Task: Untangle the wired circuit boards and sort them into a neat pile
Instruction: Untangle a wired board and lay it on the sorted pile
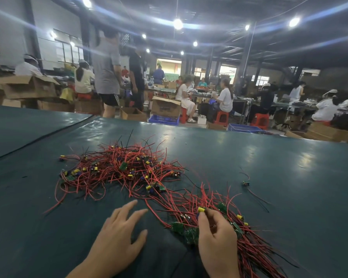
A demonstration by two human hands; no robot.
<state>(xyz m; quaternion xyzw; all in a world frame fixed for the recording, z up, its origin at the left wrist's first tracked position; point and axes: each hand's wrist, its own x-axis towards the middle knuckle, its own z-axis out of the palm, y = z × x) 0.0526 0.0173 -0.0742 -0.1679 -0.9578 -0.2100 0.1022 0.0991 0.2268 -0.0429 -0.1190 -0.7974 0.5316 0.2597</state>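
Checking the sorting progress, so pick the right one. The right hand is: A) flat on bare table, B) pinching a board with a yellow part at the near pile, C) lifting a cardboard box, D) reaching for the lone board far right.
B: the right hand has its fingertips closed on a board with a yellow part at the near pile, while the left hand lies open on the table.

Worn on the head, facing forward and slightly down across the green table (249, 157) — hands close below. Wide-angle; workshop hall well beyond.
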